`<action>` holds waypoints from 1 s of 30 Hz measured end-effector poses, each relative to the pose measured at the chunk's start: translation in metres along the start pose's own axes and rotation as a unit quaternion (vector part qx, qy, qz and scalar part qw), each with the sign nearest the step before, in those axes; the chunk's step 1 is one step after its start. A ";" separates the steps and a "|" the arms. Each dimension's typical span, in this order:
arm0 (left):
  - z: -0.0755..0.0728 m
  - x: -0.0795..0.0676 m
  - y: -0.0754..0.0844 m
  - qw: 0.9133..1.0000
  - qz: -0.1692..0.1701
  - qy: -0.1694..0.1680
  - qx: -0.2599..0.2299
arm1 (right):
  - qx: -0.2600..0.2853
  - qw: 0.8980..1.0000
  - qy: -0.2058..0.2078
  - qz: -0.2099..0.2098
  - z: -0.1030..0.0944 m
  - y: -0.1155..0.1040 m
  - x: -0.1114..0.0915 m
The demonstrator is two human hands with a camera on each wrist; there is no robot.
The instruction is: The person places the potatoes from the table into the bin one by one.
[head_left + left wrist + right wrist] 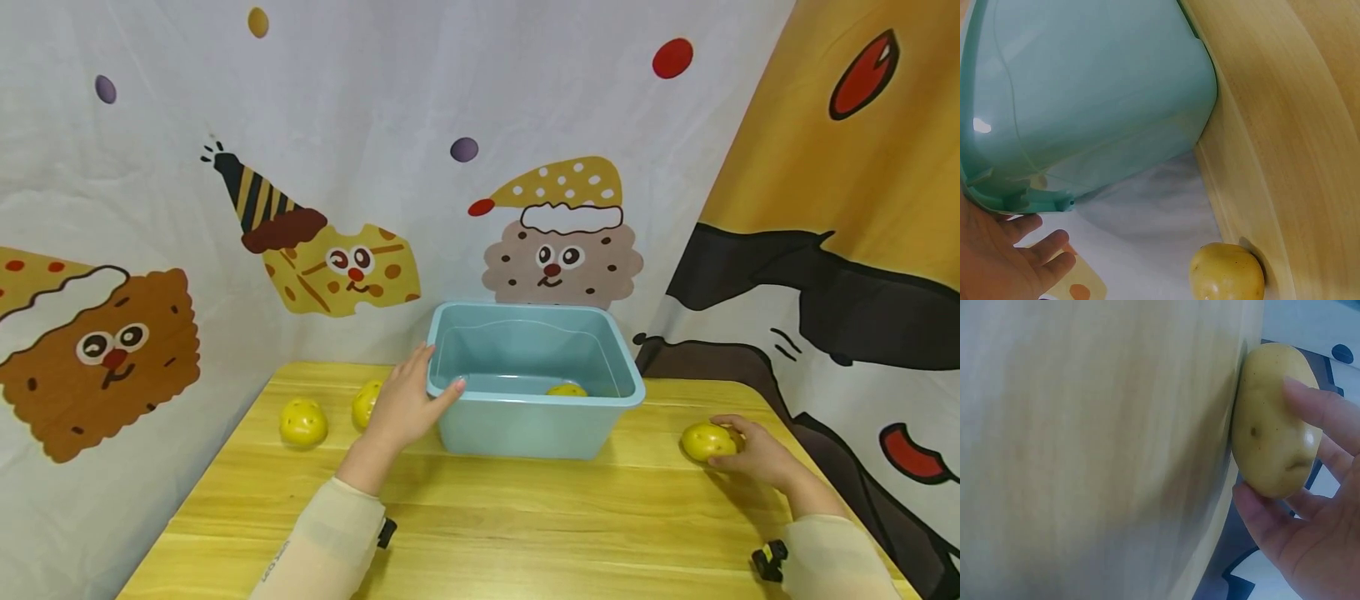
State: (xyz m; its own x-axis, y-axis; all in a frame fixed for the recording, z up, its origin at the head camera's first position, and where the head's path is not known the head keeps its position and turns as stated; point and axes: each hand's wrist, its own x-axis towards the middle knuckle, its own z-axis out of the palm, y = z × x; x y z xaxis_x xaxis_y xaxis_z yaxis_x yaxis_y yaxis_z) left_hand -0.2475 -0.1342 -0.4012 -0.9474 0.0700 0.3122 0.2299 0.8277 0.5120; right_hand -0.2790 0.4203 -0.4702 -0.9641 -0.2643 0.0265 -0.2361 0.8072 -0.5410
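A yellow potato (705, 442) lies at the right of the table, and my right hand (761, 454) grips it from its right side. In the right wrist view, the thumb and fingers of the right hand (1316, 537) close around the potato (1275, 425), which is at the tabletop. My left hand (405, 404) rests at the near-left corner of a light blue plastic bin (525, 429), its thumb along the front rim. In the left wrist view, the other fingers (1044, 250) extend loosely outside the rim. Inside the bin is one potato (566, 390), partly hidden by the front wall.
Left of the bin are two more potatoes, one standing apart (303, 422) and one partly hidden behind the left hand (365, 405). The wooden table (525, 525) backs onto a printed cloth (375, 92) with cartoon figures.
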 end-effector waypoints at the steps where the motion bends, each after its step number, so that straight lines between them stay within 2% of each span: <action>1: 0.000 0.000 0.000 1.000 0.002 0.001 0.001 | 0.001 1.000 0.000 0.000 0.000 0.000 0.000; 12: 0.000 0.000 0.000 1.000 0.002 0.002 0.006 | 0.012 1.000 0.001 -0.006 0.001 -0.004 0.003; 19: 0.001 0.001 0.000 1.000 0.002 0.000 0.009 | -0.005 1.000 0.000 0.013 0.003 -0.004 0.002; 30: 0.001 0.001 -0.001 1.000 -0.004 -0.002 0.012 | -0.039 0.999 0.009 0.019 0.005 -0.009 0.000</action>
State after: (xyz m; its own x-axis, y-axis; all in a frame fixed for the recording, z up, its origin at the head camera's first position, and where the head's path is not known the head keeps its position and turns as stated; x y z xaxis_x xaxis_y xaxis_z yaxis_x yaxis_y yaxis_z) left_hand -0.2489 -0.1341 -0.4024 -0.9504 0.0658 0.3041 0.2164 0.8419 0.4944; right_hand -0.2762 0.4105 -0.4695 -0.9743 -0.2241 0.0228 -0.2079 0.8555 -0.4742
